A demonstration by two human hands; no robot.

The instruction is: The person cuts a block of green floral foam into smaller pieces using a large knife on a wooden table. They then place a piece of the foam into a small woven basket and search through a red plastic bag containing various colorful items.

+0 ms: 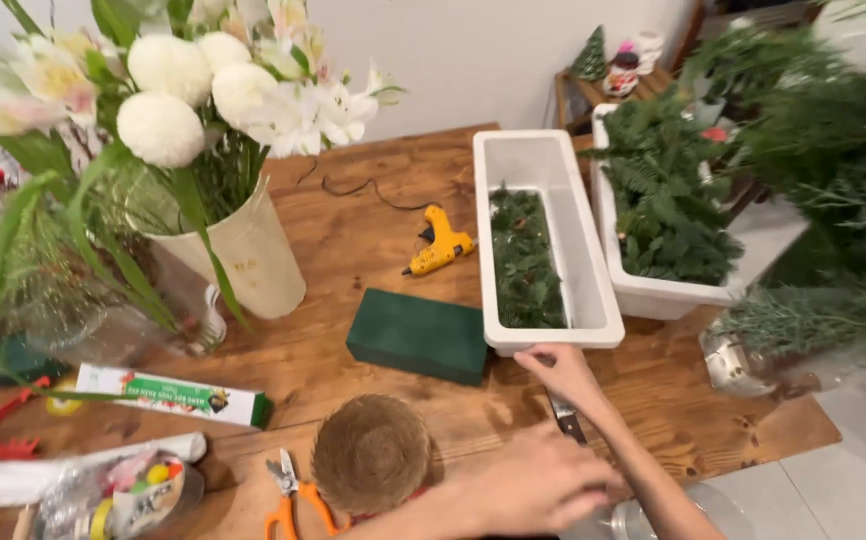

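The right hand (561,372) reaches forward, fingers loosely open, touching the near end of the white planter trough (545,335) on the worktop (373,240). The left hand (533,485) lies curled across it; whether it grips the dark knife (565,418) is unclear. The trough seems about to be shifted, needing a firm hold.

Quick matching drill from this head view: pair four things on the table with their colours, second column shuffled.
1. glue gun
2. foam block
3. scissors
4. near planter box

A. white
B. orange handles
C. yellow
D. dark green

Pairs: 1-C, 2-D, 3-B, 4-A
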